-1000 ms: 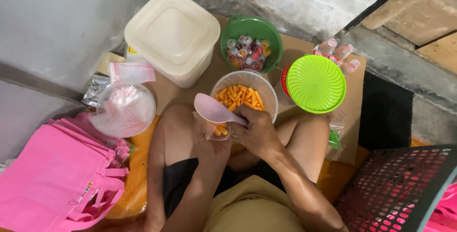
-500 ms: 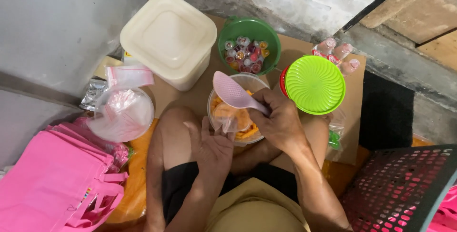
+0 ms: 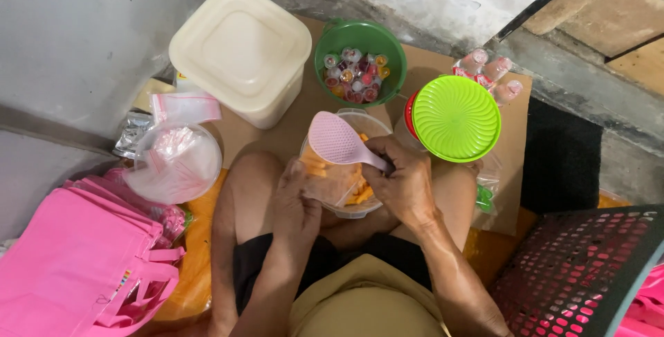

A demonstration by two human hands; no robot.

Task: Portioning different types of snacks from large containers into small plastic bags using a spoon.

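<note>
My right hand (image 3: 404,181) grips the handle of a pink plastic scoop (image 3: 337,139), its bowl raised over a clear round tub (image 3: 366,124) of orange snack sticks (image 3: 362,192) between my knees. My left hand (image 3: 296,202) pinches a small clear plastic bag (image 3: 330,183) held open over the tub's near side. Some orange sticks show through the bag.
A cream square lidded container (image 3: 241,50) stands at the back left. A green bowl (image 3: 360,60) holds small jelly cups. A jar with a green lid (image 3: 456,117) is right of the tub. A clear bowl of plastic bags (image 3: 173,164), pink tote bags (image 3: 76,261) and a black mesh basket (image 3: 588,275) are around.
The scoop rose from the left of the tub and swung up over it. Both hands moved forward over the tub, with the bag now above its near side.
</note>
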